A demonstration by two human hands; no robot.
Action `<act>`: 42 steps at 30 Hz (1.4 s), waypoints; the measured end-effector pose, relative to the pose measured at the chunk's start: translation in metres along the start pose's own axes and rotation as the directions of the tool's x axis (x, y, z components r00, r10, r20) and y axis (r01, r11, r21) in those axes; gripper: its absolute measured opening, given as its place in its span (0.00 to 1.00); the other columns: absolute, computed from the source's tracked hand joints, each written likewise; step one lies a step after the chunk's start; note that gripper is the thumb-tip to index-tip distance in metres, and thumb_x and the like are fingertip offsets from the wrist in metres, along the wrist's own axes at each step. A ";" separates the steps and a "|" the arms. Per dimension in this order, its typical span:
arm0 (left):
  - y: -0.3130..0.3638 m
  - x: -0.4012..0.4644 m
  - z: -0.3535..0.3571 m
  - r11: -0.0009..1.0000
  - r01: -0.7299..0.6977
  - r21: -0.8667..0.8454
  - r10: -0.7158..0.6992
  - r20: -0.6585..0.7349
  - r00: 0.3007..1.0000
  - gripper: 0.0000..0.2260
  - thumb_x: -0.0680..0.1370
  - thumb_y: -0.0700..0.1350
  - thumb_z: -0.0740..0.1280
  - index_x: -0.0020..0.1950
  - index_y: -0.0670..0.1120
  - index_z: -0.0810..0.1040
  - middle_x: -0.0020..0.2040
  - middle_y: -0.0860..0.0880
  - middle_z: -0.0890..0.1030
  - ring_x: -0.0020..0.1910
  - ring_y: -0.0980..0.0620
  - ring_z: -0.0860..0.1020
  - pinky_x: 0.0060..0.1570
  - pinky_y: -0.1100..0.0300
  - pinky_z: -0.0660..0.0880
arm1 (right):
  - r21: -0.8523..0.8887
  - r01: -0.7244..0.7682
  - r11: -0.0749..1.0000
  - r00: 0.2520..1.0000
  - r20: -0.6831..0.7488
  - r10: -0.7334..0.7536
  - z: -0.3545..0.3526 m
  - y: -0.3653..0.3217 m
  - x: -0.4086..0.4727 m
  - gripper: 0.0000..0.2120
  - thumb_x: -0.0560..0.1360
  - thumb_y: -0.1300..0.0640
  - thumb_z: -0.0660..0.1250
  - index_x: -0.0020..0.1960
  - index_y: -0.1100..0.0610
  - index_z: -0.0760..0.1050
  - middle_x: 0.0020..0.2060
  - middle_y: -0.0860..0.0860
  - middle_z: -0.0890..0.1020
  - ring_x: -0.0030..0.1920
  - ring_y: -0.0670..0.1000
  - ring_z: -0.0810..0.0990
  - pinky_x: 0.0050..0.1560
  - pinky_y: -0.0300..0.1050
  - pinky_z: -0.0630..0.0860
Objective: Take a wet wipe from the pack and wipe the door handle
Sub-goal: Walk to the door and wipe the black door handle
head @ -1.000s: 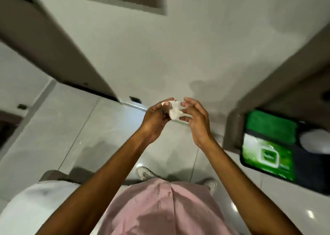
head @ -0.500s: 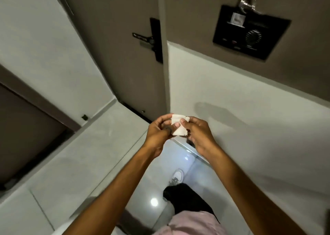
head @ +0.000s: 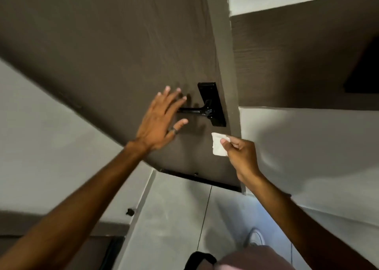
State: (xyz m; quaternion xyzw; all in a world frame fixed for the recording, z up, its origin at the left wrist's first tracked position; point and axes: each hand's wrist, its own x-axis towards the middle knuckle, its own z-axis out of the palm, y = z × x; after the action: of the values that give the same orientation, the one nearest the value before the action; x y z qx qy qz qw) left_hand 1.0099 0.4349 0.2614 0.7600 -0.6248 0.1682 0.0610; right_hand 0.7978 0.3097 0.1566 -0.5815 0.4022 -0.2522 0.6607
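Brown wood-grain door (head: 114,50) is filling most of my view, with a pale wall (head: 307,146) running beside it on the right and grey floor tiles (head: 176,218) showing below. I am seeing the black door handle (head: 193,111) sticking out leftward from its black backplate (head: 213,105) near the door's right edge. I am holding the left hand (head: 159,122) flat and spread, fingers splayed, gripping nothing; it is covering the free end of the lever, though I cannot tell whether it is touching it or the door. I am pinching the folded white wet wipe (head: 219,145) in the right hand (head: 241,155) between thumb and forefinger, the other fingers curled in. The wipe is hanging just below the backplate, near it but apart, in front of the door's lower right part. One pale shoe (head: 255,238) is showing on the floor.
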 end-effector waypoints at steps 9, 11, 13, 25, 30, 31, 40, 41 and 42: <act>-0.120 0.154 -0.013 0.631 -0.404 0.663 0.729 -0.328 0.601 0.29 0.85 0.60 0.62 0.85 0.52 0.62 0.84 0.46 0.59 0.85 0.46 0.42 0.83 0.44 0.40 | -0.110 0.217 0.970 0.647 -0.728 -0.227 0.072 -0.005 -0.011 0.12 0.79 0.59 0.70 0.62 0.54 0.82 0.46 0.50 0.86 0.47 0.55 0.86 0.54 0.55 0.83; -0.120 0.159 -0.007 0.618 -0.397 0.679 0.756 -0.372 0.539 0.29 0.85 0.61 0.61 0.84 0.52 0.62 0.82 0.46 0.65 0.85 0.43 0.51 0.83 0.43 0.40 | -0.062 0.295 0.953 0.481 -0.853 -0.204 0.096 -0.010 -0.012 0.12 0.79 0.60 0.69 0.62 0.54 0.82 0.49 0.49 0.87 0.49 0.53 0.87 0.53 0.43 0.82; -0.123 0.160 -0.004 0.614 -0.414 0.672 0.770 -0.394 0.502 0.29 0.86 0.60 0.59 0.85 0.51 0.61 0.82 0.45 0.67 0.81 0.40 0.65 0.82 0.43 0.40 | -0.093 0.351 0.932 0.314 -0.926 -0.211 0.117 -0.018 -0.007 0.12 0.79 0.61 0.69 0.62 0.59 0.82 0.50 0.44 0.85 0.48 0.43 0.86 0.51 0.27 0.76; -0.124 0.161 -0.007 0.609 -0.599 0.521 0.793 -0.373 0.482 0.29 0.88 0.58 0.51 0.87 0.50 0.49 0.85 0.40 0.56 0.83 0.36 0.58 0.78 0.35 0.52 | -0.091 0.319 0.943 0.261 -0.948 -0.180 0.202 -0.046 0.058 0.22 0.78 0.67 0.67 0.71 0.57 0.74 0.66 0.55 0.81 0.65 0.53 0.80 0.65 0.37 0.76; -0.125 0.161 -0.006 0.601 -0.613 0.512 0.799 -0.355 0.486 0.30 0.88 0.58 0.51 0.87 0.50 0.47 0.86 0.40 0.52 0.84 0.36 0.54 0.79 0.36 0.47 | -0.088 0.332 0.939 0.185 -0.970 -0.157 0.221 -0.045 0.068 0.23 0.78 0.66 0.68 0.71 0.57 0.73 0.66 0.57 0.81 0.65 0.55 0.80 0.64 0.46 0.78; -0.125 0.160 -0.006 0.602 -0.614 0.509 0.798 -0.355 0.488 0.30 0.88 0.58 0.51 0.87 0.49 0.47 0.86 0.40 0.51 0.84 0.36 0.54 0.79 0.36 0.47 | -0.097 0.321 0.942 0.168 -0.973 -0.157 0.228 -0.044 0.068 0.23 0.78 0.66 0.68 0.72 0.57 0.73 0.65 0.57 0.81 0.64 0.55 0.82 0.63 0.47 0.79; -0.126 0.160 -0.007 0.582 -0.606 0.543 0.813 -0.359 0.459 0.30 0.88 0.59 0.51 0.87 0.49 0.47 0.86 0.41 0.52 0.84 0.37 0.54 0.79 0.37 0.46 | -0.357 0.290 0.888 0.254 -0.866 -0.431 0.312 -0.027 0.059 0.25 0.72 0.76 0.68 0.67 0.65 0.77 0.65 0.63 0.80 0.59 0.61 0.84 0.65 0.47 0.75; -0.127 0.160 -0.007 0.580 -0.604 0.546 0.814 -0.363 0.454 0.30 0.88 0.58 0.51 0.87 0.49 0.47 0.86 0.41 0.53 0.84 0.37 0.55 0.79 0.37 0.47 | -0.390 0.298 0.871 0.245 -0.851 -0.465 0.317 -0.026 0.057 0.25 0.70 0.77 0.68 0.65 0.66 0.78 0.63 0.64 0.80 0.58 0.62 0.84 0.63 0.50 0.78; -0.127 0.159 -0.009 0.580 -0.603 0.547 0.814 -0.368 0.449 0.30 0.88 0.58 0.51 0.87 0.49 0.48 0.86 0.41 0.53 0.84 0.37 0.55 0.79 0.37 0.48 | -0.422 0.302 0.855 0.239 -0.834 -0.497 0.318 -0.026 0.054 0.25 0.69 0.78 0.68 0.64 0.66 0.79 0.62 0.65 0.81 0.57 0.61 0.85 0.60 0.52 0.80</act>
State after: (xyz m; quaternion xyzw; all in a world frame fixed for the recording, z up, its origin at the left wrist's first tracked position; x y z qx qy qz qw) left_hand 1.1571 0.3160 0.3372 0.3268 -0.7965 0.5070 0.0419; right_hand 1.0935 0.4412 0.1688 -0.4733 0.5591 -0.6575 0.1763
